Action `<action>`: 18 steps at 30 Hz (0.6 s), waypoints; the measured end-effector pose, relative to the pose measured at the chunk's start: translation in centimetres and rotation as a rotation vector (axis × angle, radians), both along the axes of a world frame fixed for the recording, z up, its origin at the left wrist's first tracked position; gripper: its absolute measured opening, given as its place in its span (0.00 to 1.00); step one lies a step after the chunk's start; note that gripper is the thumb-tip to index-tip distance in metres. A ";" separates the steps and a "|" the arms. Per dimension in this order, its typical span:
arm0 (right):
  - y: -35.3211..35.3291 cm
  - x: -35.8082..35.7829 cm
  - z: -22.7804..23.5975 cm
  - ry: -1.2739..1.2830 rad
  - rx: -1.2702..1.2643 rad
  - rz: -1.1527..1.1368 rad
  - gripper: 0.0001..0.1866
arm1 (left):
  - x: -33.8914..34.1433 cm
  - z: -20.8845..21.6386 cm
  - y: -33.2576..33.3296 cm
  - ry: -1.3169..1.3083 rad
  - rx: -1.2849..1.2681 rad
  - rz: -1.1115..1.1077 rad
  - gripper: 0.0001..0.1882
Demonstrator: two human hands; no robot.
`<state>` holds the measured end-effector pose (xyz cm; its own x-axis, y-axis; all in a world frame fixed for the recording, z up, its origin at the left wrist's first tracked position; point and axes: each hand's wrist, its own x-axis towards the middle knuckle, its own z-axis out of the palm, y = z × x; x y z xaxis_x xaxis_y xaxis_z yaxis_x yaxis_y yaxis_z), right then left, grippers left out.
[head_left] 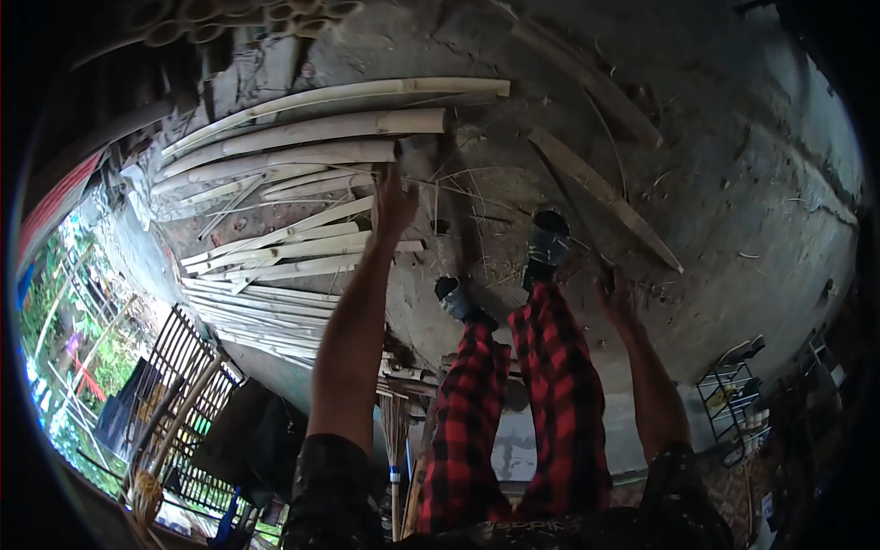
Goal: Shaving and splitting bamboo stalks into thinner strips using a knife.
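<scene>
Work so far: pieces lie graded from wide to narrow, so I judge the splitting partly done; the wide lengths appear to be what is left.
Floor (pixel 752 229): grey, rough and stained, with dry litter scattered over it.
Long split piece (pixel 610 202): flat, pale brown, tapering to a point, lying slantwise beyond the right hand.
Wide bamboo: three lengths on the floor ahead and to the left, side by side; the far pole (pixel 367 89) is slim and pale, the middle pole (pixel 312 135) thicker, the near pole (pixel 284 167) dull tan. All look smooth and rounded on top; whether whole or halved, I cannot tell.
Medium strips (pixel 302 249): nearer the person, cream-coloured, overlapping at angles; apparently split already.
Narrow strips (pixel 266 316): nearest of the sorted rows, straight, thin and pale, fanned close together; they look furthest along.
Left hand (pixel 394 202): fingers at the near pole's cut end, seemingly touching; whether they close around it, I cannot tell.
Right hand (pixel 620 298): low beside the right leg, fingers partly bent; a thin dark line meets it, but I cannot tell whether anything is gripped.
Scraps (pixel 500 272): fine, straw-like slivers near the feet.
</scene>
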<state>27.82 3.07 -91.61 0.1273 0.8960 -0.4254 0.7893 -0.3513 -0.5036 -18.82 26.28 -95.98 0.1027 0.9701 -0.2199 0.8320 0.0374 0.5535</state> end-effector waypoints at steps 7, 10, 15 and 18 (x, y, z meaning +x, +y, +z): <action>8.3 -3.9 -8.5 -0.166 0.110 0.340 0.22 | 0.3 -6.2 11.5 0.472 0.083 -0.485 0.41; 9.4 -4.4 -11.3 -0.141 0.209 0.312 0.21 | 0.4 -7.6 11.9 0.493 0.114 -0.496 0.40; 9.3 -4.8 -13.0 -0.208 0.077 0.261 0.18 | 0.9 -6.5 12.1 0.493 0.232 -0.497 0.33; 9.4 -5.4 -13.4 -0.224 0.025 0.230 0.18 | 0.9 -6.6 12.6 0.441 -0.010 -0.412 0.34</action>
<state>22.44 12.44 -105.02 0.0086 0.9221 -0.3868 0.9387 -0.1408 -0.3147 -17.90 38.88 -102.62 0.3672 0.8674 -0.3357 0.9299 -0.3338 0.1546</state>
